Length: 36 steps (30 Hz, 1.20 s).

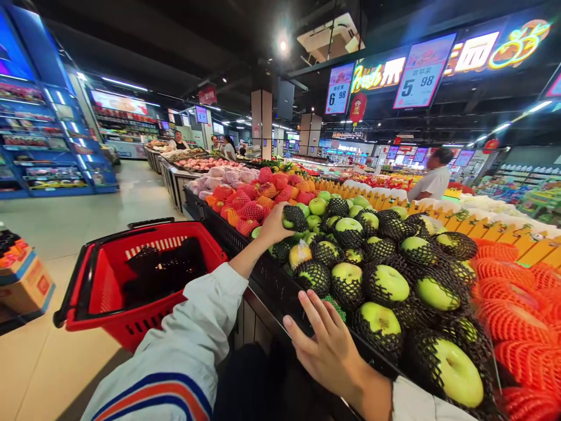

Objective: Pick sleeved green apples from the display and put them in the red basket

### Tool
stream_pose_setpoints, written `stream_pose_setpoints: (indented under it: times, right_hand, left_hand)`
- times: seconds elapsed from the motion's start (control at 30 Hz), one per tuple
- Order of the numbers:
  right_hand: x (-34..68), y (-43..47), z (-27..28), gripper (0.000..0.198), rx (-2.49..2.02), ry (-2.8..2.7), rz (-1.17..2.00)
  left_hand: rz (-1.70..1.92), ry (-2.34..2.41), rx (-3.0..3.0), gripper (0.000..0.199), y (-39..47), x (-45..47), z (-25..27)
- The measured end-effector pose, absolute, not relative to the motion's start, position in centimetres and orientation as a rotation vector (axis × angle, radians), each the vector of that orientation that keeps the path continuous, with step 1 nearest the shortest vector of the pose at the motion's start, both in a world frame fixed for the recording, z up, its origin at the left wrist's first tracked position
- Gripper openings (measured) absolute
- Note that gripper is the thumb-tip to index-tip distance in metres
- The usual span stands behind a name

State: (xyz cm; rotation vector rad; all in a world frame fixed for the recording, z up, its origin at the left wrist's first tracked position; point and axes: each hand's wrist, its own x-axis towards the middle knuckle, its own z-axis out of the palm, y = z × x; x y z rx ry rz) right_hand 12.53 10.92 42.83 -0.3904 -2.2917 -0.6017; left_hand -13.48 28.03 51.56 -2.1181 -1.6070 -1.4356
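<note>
My left hand (276, 225) reaches over the front edge of the fruit display and is closed around a green apple (294, 218) in a black foam net. Several more netted green apples (347, 275) are heaped to the right of it. Near the display's black rim, my right hand (326, 339) hovers with its fingers stretched out and nothing in it. Just beyond its fingertips lie netted apples and a bit of green netting (335, 307). A yellowish fruit in clear wrap (300, 254) sits below my left hand.
A red shopping basket (105, 292) with dark contents stands left of the display. Behind the apples lie fruits in red nets (249, 204); red-netted fruits (517, 316) are also at right. A yellow picket fence (394, 202) edges the back. A person in white (432, 181) stands beyond it.
</note>
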Motion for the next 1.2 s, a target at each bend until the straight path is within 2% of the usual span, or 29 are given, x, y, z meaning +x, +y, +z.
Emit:
stream_pose_setpoints:
  times: [0.2, 0.4, 0.5, 0.73, 0.8, 0.93, 1.2]
  right_hand:
    - [12.5, 10.9, 42.9, 0.072, -0.420, -2.306, -0.611]
    - [12.5, 10.6, 43.2, 0.074, -0.422, -2.322, -0.609]
    - [12.5, 10.5, 43.4, 0.074, -0.429, -2.316, -0.618]
    - [12.5, 10.3, 43.1, 0.075, -0.434, -2.347, -0.639]
    - [12.5, 10.3, 43.0, 0.075, -0.440, -2.345, -0.639]
    - [12.5, 10.4, 43.0, 0.075, -0.451, -2.357, -0.638]
    - [12.5, 10.3, 43.2, 0.078, -0.462, -2.355, -0.666]
  left_hand:
    - [-0.717, -1.821, -2.293, 0.082, 28.3, -13.0, 51.3]
    - [-0.235, -1.870, -2.481, 0.079, 30.6, -13.3, 52.8]
    - [-0.106, -1.918, -2.493, 0.079, 31.6, -12.6, 53.1]
    - [-0.167, -1.991, -2.500, 0.093, 30.5, -12.6, 52.5]
    - [-0.296, -1.853, -2.572, 0.085, 29.7, -12.8, 52.5]
    - [-0.519, -1.447, -2.620, 0.039, 28.7, -12.1, 52.2]
    - [-0.499, -1.647, -2.451, 0.034, 30.9, -10.2, 50.8]
